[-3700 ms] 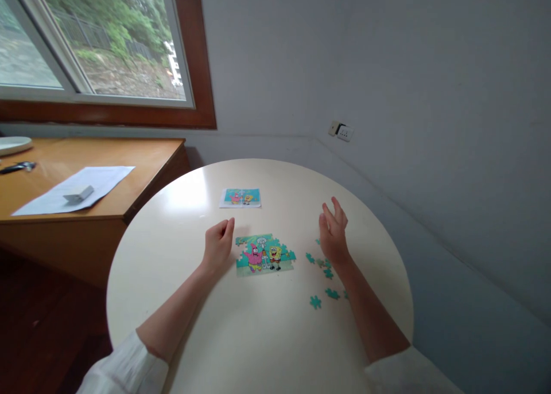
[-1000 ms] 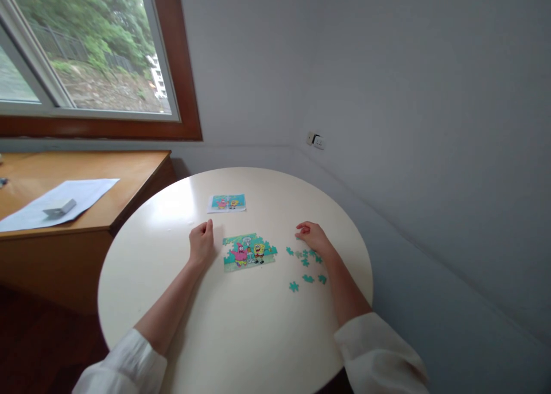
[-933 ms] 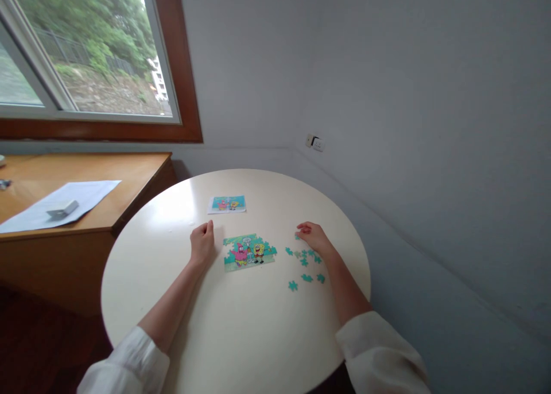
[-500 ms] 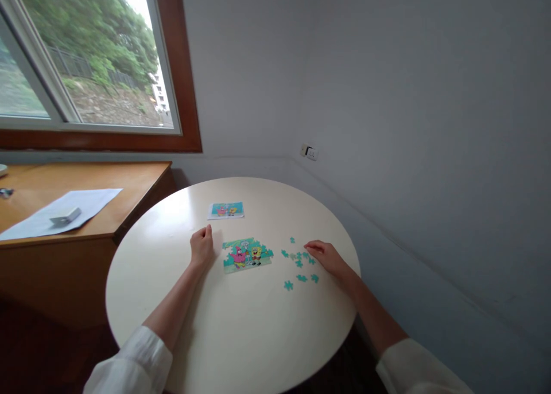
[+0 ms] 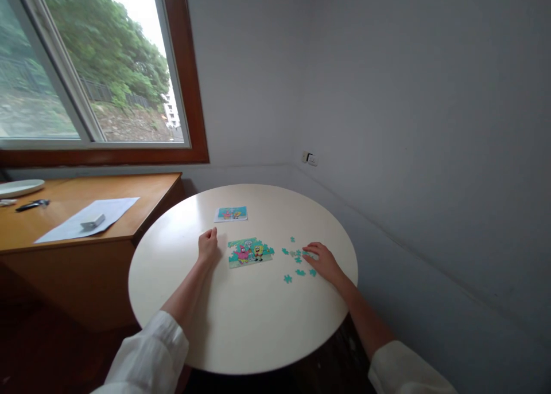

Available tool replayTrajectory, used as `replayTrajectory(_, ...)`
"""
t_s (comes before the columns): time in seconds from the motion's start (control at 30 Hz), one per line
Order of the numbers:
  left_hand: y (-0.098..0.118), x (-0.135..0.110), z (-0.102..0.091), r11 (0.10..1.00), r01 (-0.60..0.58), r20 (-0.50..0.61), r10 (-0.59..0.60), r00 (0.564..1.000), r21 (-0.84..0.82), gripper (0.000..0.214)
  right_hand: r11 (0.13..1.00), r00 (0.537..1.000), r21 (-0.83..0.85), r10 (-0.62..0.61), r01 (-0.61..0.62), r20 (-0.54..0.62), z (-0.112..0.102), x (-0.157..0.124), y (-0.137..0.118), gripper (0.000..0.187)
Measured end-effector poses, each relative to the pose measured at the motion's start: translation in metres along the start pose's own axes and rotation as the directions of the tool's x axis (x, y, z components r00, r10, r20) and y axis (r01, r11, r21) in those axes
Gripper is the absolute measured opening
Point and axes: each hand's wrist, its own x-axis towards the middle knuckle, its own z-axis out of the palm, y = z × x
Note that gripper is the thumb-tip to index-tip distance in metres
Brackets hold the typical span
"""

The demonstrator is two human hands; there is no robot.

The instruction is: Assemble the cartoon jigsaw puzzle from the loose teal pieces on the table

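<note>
A partly assembled cartoon jigsaw puzzle (image 5: 250, 252) lies on a round cream table (image 5: 241, 319). My left hand (image 5: 208, 246) rests on the table just left of the puzzle, fingers curled loosely, holding nothing I can see. My right hand (image 5: 322, 261) lies palm down among several loose teal puzzle pieces (image 5: 295, 262) to the right of the puzzle, its fingertips touching them. A small reference picture (image 5: 231, 214) of the same cartoon lies farther back on the table.
A wooden desk (image 5: 73, 245) stands to the left under a window, carrying a sheet of paper (image 5: 88, 218), a small grey object (image 5: 93, 223), a dark pen-like thing (image 5: 32, 205) and a white plate (image 5: 19, 187). Grey walls close in behind and to the right, with a wall socket (image 5: 309, 158).
The camera has pulled back and tilted up, so the table looks smaller. My right hand dropped from raised and open onto the loose pieces. My left hand stayed beside the puzzle.
</note>
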Motion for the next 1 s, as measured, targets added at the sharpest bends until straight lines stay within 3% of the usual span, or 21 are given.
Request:
replayTrajectory(0.63,0.010,-0.023,-0.011,0.999,0.020,-0.017,-0.021,1.000,-0.033,0.041,0.998,0.999,0.038,-0.042,0.042,-0.002,-0.003,0.002,-0.006,0.010)
replayTrajectory(1.0,0.008,-0.024,-0.009,0.994,0.048,-0.037,-0.052,0.998,-0.094,0.041,0.997,0.999,0.060,-0.050,0.050,0.000,-0.002,0.002,-0.003,0.014)
